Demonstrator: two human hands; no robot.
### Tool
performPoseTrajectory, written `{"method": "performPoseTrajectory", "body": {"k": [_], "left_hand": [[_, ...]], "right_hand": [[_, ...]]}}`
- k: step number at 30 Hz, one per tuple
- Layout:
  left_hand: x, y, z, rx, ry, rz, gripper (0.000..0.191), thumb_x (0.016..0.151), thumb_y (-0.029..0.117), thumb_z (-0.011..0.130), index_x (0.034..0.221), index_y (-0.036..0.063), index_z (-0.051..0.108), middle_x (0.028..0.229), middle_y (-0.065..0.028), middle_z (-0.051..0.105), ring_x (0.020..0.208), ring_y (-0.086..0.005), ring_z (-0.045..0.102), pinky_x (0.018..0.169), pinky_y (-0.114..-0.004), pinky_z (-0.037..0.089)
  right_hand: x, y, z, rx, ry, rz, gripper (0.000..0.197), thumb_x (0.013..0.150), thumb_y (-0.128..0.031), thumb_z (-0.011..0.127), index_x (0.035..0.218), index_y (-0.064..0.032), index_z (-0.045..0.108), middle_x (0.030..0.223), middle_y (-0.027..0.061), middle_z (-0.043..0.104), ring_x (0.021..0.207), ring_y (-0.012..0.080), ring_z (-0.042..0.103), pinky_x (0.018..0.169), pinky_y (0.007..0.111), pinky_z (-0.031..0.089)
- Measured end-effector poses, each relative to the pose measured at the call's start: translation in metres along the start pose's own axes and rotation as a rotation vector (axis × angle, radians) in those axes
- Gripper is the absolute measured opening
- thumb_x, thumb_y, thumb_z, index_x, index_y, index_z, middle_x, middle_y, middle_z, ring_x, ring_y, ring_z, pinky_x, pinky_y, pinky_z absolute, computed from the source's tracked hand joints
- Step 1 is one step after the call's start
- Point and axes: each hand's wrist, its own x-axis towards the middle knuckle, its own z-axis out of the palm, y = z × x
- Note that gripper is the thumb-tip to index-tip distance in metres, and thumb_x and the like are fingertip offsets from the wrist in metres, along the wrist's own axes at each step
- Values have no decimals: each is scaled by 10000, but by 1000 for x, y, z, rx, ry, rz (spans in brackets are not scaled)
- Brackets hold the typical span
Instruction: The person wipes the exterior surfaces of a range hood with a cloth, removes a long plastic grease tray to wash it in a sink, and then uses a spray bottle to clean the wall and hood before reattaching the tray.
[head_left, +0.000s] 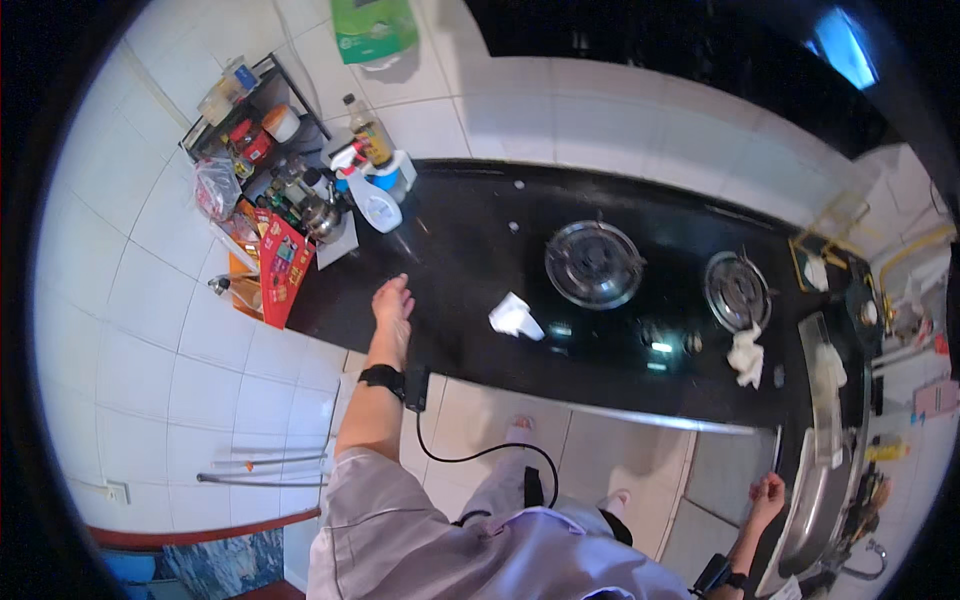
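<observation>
My left hand (393, 301) is held over the left part of the black countertop (457, 255), palm partly turned up, fingers apart, with nothing in it. To its right lies a crumpled white tissue or cloth (515, 316). Nearest beyond the hand stands a white spray bottle (373, 201). My right hand (766, 495) is low at the right, near the counter's edge and the sink (806, 510); its fingers are curled, and whether it holds anything is unclear. A second crumpled white cloth (747, 358) lies beside the right burner (738, 291).
The left burner (595, 264) sits mid-counter. A black rack (300, 97) with jars, an oil bottle (369, 135), a metal pot (321, 219) and a red package (285, 268) crowd the left end. A yellow wire rack (801, 262) stands at the right. A black cable (487, 456) hangs before me.
</observation>
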Motion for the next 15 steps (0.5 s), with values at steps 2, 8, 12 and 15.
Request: {"method": "performPoseTrajectory", "body": {"k": [2, 8, 12, 15], "left_hand": [[76, 46, -12, 16, 61, 94, 404, 768, 225, 797, 1110, 99, 622, 957, -26, 616, 844, -167, 570, 760, -328, 489], [218, 135, 31, 343, 122, 438, 774, 750, 254, 797, 1387, -9, 446, 1390, -190, 505, 1274, -292, 505, 1054, -374, 392], [283, 143, 40, 594, 155, 612, 789, 730, 279, 802, 1395, 37, 454, 1385, -179, 503, 1241, -335, 524, 1034, -403, 414], [311, 141, 33, 652, 93, 725, 659, 759, 288, 789, 1326, 90, 518, 1249, -173, 580, 1171, -344, 558, 970, -424, 448]], "right_hand": [[-20, -32, 60, -14, -30, -1, 78, 932, -83, 624, 1002, -60, 598, 851, -4, 586, 619, 85, 560, 531, 221, 463], [-60, -138, 149, -391, -176, -141, 64, 915, -17, 599, 973, -43, 606, 857, 29, 604, 605, 107, 577, 530, 239, 484], [-55, -173, 187, -411, -237, -164, 61, 917, -25, 606, 978, -29, 610, 835, 29, 613, 620, 104, 595, 539, 235, 490], [-66, -220, 251, -355, -253, -108, 62, 915, -32, 614, 976, -23, 620, 790, 4, 613, 649, 74, 592, 550, 217, 484]]}}
